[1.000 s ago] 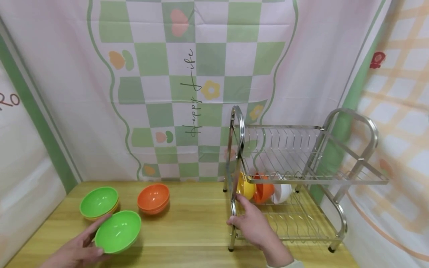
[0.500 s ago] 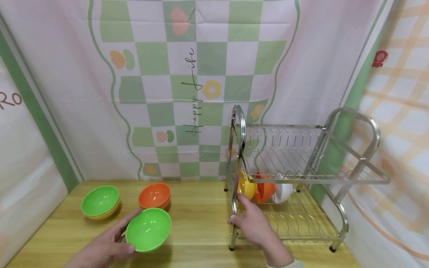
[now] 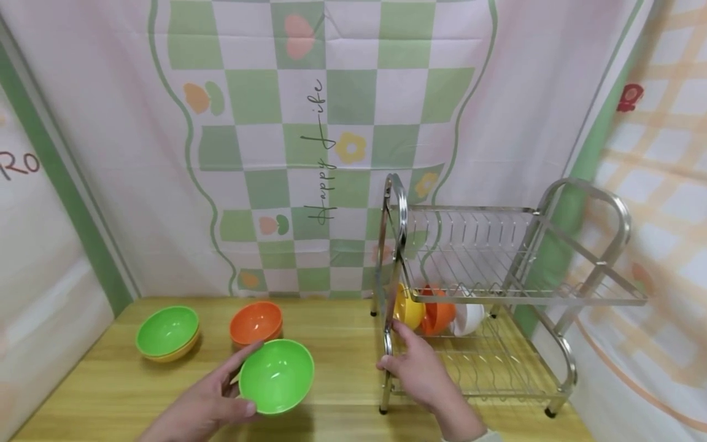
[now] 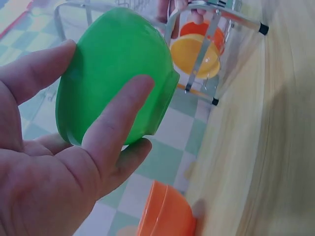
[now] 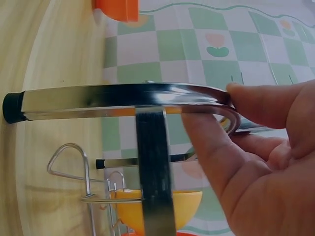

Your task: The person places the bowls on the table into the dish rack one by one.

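My left hand (image 3: 212, 396) holds a green bowl (image 3: 277, 377) above the table, thumb and fingers spread about its rim and outer side. In the left wrist view the green bowl (image 4: 115, 78) hangs tilted, with fingers along its underside. My right hand (image 3: 422, 371) grips the left front post of the metal dish rack (image 3: 388, 344); in the right wrist view thumb and fingers pinch the bent tube (image 5: 197, 93). On the rack's lower tier, a yellow bowl (image 3: 409, 311), an orange bowl (image 3: 439, 314) and a white bowl (image 3: 468, 318) stand on edge in a row.
At the table's left, another green bowl (image 3: 168, 330) sits stacked on a yellow bowl (image 3: 179, 353). An orange bowl (image 3: 256, 322), seemingly stacked, stands just behind the held one. The upper rack tier (image 3: 469, 261) holds no dishes. A patterned curtain (image 3: 353, 92) hangs behind the wooden table (image 3: 331, 350).
My left hand has carried the green bowl rightward, from beside the green stack to in front of and right of the orange bowl. The right hand stays on the rack post.
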The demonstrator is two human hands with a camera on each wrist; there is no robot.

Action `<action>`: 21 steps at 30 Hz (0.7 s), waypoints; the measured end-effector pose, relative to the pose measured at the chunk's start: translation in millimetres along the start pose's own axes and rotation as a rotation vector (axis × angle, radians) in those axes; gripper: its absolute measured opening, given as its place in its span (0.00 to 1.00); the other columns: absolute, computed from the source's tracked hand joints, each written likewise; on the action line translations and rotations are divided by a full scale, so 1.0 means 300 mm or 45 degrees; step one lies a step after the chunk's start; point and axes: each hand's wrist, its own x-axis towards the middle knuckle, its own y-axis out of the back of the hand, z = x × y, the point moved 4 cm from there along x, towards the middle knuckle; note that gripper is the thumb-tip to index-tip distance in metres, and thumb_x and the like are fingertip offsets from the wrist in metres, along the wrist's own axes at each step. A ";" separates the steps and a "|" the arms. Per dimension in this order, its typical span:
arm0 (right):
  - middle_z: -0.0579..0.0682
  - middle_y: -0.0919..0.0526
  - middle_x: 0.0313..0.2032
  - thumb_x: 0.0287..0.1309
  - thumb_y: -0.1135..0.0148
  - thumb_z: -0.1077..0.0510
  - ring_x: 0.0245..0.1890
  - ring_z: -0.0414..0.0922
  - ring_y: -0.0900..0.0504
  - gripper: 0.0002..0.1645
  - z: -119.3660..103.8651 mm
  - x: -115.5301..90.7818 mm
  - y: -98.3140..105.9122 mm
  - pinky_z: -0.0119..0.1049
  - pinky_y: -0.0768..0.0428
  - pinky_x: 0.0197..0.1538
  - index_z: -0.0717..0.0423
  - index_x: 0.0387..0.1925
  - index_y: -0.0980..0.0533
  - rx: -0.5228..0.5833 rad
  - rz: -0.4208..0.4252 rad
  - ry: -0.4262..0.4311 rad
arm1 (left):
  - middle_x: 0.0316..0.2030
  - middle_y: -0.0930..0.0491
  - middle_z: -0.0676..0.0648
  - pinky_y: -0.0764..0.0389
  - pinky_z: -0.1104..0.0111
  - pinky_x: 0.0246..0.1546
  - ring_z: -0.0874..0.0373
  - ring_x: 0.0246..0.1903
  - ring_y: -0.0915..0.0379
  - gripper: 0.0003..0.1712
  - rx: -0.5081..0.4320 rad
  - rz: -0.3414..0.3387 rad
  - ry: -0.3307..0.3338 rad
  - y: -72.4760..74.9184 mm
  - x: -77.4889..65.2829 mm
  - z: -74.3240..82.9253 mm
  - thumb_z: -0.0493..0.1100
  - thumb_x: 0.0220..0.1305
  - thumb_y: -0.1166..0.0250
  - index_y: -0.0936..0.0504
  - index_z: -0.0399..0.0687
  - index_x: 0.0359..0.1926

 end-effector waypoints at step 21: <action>0.62 0.24 0.52 0.68 0.40 0.60 0.50 0.56 0.22 0.23 -0.087 -0.144 -0.043 0.50 0.18 0.51 0.68 0.59 0.33 0.817 -0.271 -0.004 | 0.74 0.60 0.29 0.26 0.54 0.59 0.44 0.62 0.32 0.59 -0.136 -0.134 -0.123 -0.130 0.052 0.020 0.27 0.60 0.34 0.65 0.44 0.79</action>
